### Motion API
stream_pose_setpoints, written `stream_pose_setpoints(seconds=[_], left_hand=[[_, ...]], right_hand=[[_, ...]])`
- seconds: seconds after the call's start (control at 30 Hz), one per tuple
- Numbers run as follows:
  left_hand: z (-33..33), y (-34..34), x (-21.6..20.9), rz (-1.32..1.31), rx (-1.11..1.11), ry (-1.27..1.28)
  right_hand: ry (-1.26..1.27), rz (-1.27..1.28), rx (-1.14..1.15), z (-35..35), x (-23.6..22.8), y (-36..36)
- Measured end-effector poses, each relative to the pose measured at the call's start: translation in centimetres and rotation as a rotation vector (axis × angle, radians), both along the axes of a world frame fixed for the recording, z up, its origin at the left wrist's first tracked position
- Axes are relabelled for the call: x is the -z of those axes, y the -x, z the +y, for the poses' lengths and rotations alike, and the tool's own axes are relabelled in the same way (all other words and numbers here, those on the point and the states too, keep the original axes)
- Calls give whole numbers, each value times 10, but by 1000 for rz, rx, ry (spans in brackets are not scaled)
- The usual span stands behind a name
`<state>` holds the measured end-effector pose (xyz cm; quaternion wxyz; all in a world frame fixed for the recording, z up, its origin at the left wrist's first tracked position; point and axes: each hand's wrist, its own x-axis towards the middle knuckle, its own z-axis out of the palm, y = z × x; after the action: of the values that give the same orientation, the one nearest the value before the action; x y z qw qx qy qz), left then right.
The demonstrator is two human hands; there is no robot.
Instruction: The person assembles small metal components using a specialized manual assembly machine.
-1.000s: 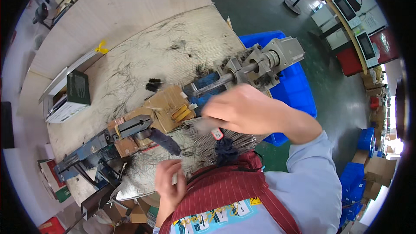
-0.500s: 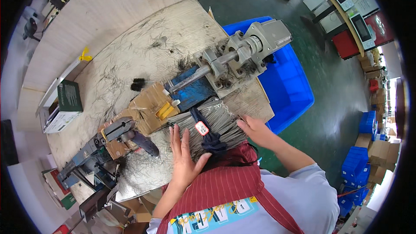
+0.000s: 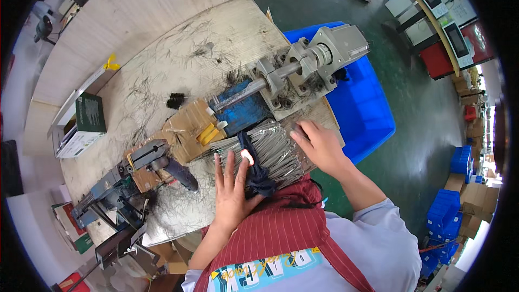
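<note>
A thick bundle of thin grey rods (image 3: 270,148), tied round its middle with a dark band (image 3: 254,168), lies on the near edge of the workbench (image 3: 162,70). My left hand (image 3: 231,192) lies flat and open against the bundle's left end. My right hand (image 3: 320,146) rests with fingers spread on the bundle's right end. Just behind the bundle stands a grey metal machine with a shaft and a motor block (image 3: 311,65) on a blue base plate (image 3: 243,109).
A blue plastic bin (image 3: 365,113) stands right of the bench. Cardboard-wrapped parts (image 3: 186,127), a black-handled tool (image 3: 181,173) and a metal clamp fixture (image 3: 116,184) lie to the left. A green-and-white box (image 3: 86,121) sits at the far left. Dark wire scraps litter the bench top.
My right hand came down from the machine to the bundle's right end. My left hand rose from my lap and pressed flat against the bundle's left end.
</note>
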<state>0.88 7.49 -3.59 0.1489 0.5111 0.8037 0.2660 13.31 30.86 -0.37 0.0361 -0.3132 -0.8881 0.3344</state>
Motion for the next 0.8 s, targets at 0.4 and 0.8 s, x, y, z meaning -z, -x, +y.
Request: stream_pose_setpoints(seconds=[0.4,0.8], left_hand=[[-15,-2,16,-205,-135,-113],[-17,10,17,-142,-135,-30]], right_hand=[[198,364,297,-38,80,-23],[-223,294,-13,-9,62,-14]])
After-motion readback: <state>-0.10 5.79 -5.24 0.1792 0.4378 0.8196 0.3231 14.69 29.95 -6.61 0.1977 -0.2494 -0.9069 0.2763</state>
